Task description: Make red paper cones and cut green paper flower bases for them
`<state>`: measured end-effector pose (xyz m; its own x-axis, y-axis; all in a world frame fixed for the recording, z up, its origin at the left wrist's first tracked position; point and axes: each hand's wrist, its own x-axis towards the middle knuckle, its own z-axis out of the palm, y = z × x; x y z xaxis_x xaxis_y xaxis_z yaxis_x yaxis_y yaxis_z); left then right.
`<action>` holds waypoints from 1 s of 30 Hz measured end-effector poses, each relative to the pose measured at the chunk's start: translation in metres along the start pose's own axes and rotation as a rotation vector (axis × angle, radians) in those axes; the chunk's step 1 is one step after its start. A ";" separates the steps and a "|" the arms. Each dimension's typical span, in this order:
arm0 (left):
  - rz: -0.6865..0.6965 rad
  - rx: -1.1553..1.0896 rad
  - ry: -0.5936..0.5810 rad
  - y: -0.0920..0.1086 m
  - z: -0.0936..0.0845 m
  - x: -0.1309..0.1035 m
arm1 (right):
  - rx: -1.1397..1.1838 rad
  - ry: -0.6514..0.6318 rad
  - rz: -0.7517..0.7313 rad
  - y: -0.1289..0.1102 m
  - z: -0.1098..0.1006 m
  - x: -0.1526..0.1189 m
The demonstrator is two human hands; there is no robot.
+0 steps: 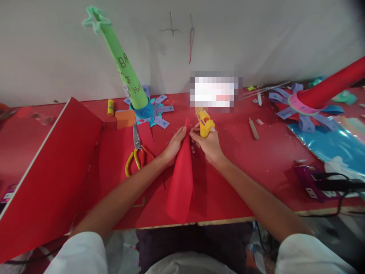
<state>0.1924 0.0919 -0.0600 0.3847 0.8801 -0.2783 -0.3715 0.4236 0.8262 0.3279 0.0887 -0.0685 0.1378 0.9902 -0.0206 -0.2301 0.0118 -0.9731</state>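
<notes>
A rolled sheet of red paper (pixel 182 179) stands tilted in front of me, narrow at the far end and wide near the table edge. My left hand (pixel 174 146) is closed round its upper left side. In my right hand (pixel 210 146) is a yellow hot glue gun (pixel 203 123), gripped by the handle. Its front end points away from me, and some fingertips come close to the paper's narrow end. Whether those fingertips touch the paper I cannot tell. Left of my left hand lie scissors (pixel 137 137) with yellow handles and a red-handled tool (pixel 147 152), partly behind my forearm.
A red board (pixel 57 171) stands upright at left. Behind are a green paper cone (pixel 125 72) on a blue base and a glue stick (pixel 110 107). To the right are a red paper tube (pixel 327 89), a wooden stick (pixel 253 128), a blue sheet (pixel 327 140) and a purple power strip (pixel 309 182) with cables.
</notes>
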 end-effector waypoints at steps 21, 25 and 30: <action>-0.012 0.086 -0.024 0.000 -0.008 0.002 | -0.173 -0.004 -0.196 0.008 -0.005 0.001; -0.003 0.091 -0.062 0.000 -0.008 0.002 | -0.169 0.010 -0.187 0.010 -0.006 0.001; 0.004 0.095 -0.072 0.001 -0.008 0.002 | -0.155 0.006 -0.175 0.009 -0.004 0.000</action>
<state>0.1863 0.0953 -0.0634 0.4440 0.8627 -0.2421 -0.2925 0.3950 0.8709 0.3300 0.0881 -0.0784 0.1680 0.9742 0.1509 -0.0515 0.1615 -0.9855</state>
